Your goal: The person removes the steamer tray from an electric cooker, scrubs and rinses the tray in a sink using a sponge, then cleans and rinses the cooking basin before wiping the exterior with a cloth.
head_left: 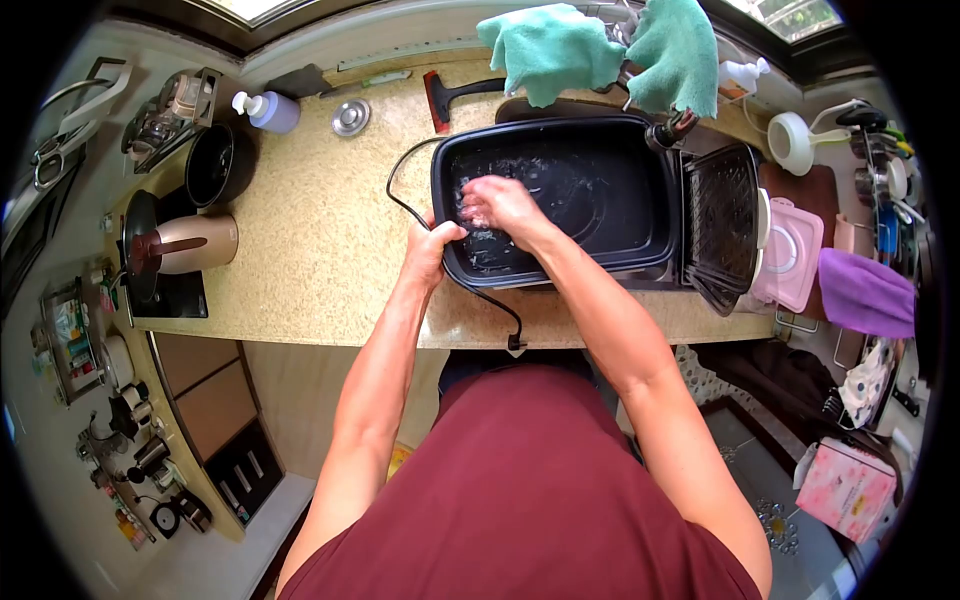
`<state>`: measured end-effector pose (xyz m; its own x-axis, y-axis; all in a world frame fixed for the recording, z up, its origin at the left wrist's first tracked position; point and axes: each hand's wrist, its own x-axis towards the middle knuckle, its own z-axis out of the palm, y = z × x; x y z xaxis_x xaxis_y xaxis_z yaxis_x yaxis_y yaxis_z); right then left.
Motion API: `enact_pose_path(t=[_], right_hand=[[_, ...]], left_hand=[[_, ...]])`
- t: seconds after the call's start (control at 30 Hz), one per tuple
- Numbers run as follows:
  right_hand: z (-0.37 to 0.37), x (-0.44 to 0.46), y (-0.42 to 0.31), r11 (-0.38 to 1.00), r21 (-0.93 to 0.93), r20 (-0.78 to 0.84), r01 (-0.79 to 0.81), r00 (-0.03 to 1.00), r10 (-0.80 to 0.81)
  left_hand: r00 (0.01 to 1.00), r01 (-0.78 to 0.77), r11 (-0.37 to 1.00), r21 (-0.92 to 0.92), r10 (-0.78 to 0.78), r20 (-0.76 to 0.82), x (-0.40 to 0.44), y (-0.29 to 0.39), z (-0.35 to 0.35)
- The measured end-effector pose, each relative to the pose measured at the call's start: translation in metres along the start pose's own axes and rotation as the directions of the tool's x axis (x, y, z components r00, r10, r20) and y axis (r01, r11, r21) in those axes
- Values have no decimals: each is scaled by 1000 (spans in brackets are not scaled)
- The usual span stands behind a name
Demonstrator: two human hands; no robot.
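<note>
A large black rectangular basin sits over the sink area, with whitish streaks and wet marks on its inside. My left hand grips the basin's near left rim, its fingers wrapped over the edge beside a black cable. Inside the basin, at the left end, is my right hand, its fingers curled down near the streaked surface; whether they hold anything is too blurred to tell. The cable loops round the basin's left side and ends in a plug at the counter's front edge.
A ribbed black rack stands right of the basin, beside a pink container. Teal cloths hang behind. A squeegee, a metal strainer and a pump bottle lie or stand at the back; a kettle is left.
</note>
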<state>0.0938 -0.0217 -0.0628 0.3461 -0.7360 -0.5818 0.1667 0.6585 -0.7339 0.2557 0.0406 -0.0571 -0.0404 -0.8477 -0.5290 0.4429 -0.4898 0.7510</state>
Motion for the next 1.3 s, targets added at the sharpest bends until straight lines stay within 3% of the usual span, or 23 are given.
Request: enact_pose_path(t=[0.03, 0.23, 0.3, 0.33, 0.37, 0.43, 0.5, 0.57, 0.7, 0.77, 0.8, 0.9, 0.97, 1.07, 1.1, 1.2, 1.27, 1.3], right_hand=[[6, -8, -2, 987, 28, 38, -161, 986, 160], [9, -41, 11, 977, -113, 168, -180, 966, 198], [9, -51, 14, 922, -380, 254, 79, 967, 22], [3, -55, 12, 756, -592, 366, 280, 929, -56], [3, -69, -8, 673, -686, 403, 277, 914, 35], [-9, -74, 2, 580, -745, 380, 329, 924, -36], [-26, -82, -20, 343, -886, 359, 313, 930, 78], [-49, -96, -31, 220, -963, 170, 157, 985, 43], [-105, -108, -43, -9, -998, -65, -65, 997, 46], [-128, -106, -32, -29, -985, -161, -173, 957, -242], [-133, -106, -31, 8, -988, -150, -155, 939, -310], [-117, -108, -23, -73, -986, -108, -147, 916, -388], [-112, -106, -14, 33, -990, -138, -136, 913, -383], [-132, -86, -8, 158, -976, -215, -150, 776, -593], [-142, -76, -11, 223, -970, -214, -98, 779, -589], [-155, -50, -12, 251, -968, -167, 7, 727, -666], [-160, -30, -17, 164, -968, -29, 191, 561, -827], [-162, -22, -22, 166, -966, -27, 199, 559, -829]], left_hand=[[1000, 6, 1000, 2, -6, 0, -1, 0, 1], [1000, -19, 1000, 25, 20, -6, 4, -3, -9], [1000, -23, 1000, 21, 23, -4, 4, -4, -10], [999, -34, 999, 27, 34, -13, 3, -5, -9], [999, -43, 998, 34, 44, -20, 3, -5, -8], [999, -40, 999, 2, 40, -18, 2, -5, -6], [1000, -17, 1000, 18, 18, -25, 2, -5, -11], [999, -38, 999, 19, 38, -20, 1, -1, -12], [998, -57, 995, 76, 59, -27, 0, 4, -18], [997, -61, 995, 83, 63, -32, -3, 5, -17], [997, -68, 994, 89, 72, -35, -3, 7, -14], [996, -78, 995, 56, 81, -38, -2, 3, -16], [995, -93, 994, 58, 95, -36, -2, 5, -16], [994, -96, 992, 77, 100, -41, -7, 10, -15], [994, -97, 990, 106, 102, -45, -7, 11, -15], [992, -111, 985, 132, 117, -43, -6, 12, -15], [992, -120, 985, 123, 125, -32, -6, 10, -16], [991, -124, 984, 127, 130, -36, -7, 10, -17]])
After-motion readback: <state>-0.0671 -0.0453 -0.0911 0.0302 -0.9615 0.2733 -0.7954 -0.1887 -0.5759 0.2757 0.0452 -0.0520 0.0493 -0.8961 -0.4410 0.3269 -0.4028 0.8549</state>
